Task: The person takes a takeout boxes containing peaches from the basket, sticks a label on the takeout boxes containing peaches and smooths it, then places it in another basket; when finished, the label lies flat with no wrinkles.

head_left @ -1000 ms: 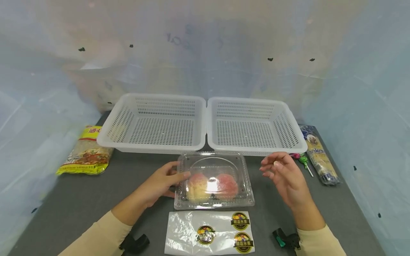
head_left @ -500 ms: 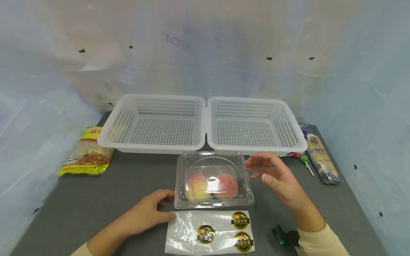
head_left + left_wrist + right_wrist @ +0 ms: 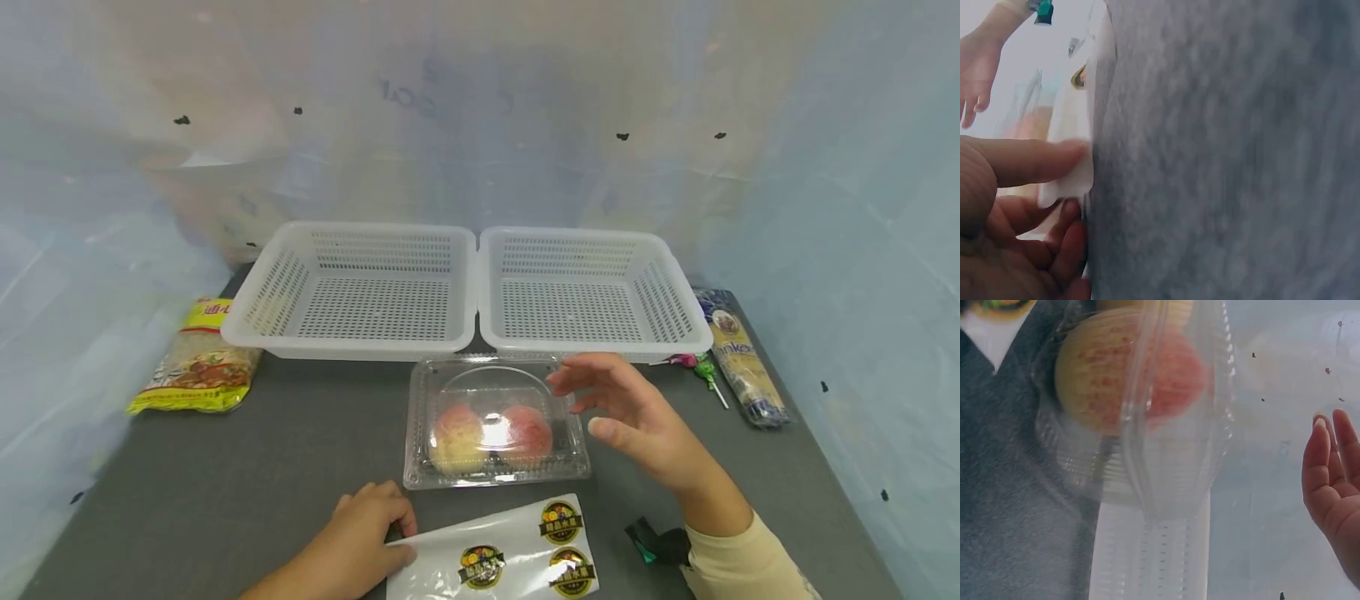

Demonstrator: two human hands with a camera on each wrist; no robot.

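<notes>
Low in the head view, the left hand (image 3: 360,542) pinches the left corner of a clear sticker sheet (image 3: 510,554) lying on the grey tabletop (image 3: 225,467). The right hand (image 3: 622,412), fingers spread and loose, hovers at the right edge of a closed clear box (image 3: 491,421) at frame centre holding two peaches (image 3: 487,433), just below two white baskets (image 3: 375,287).
</notes>
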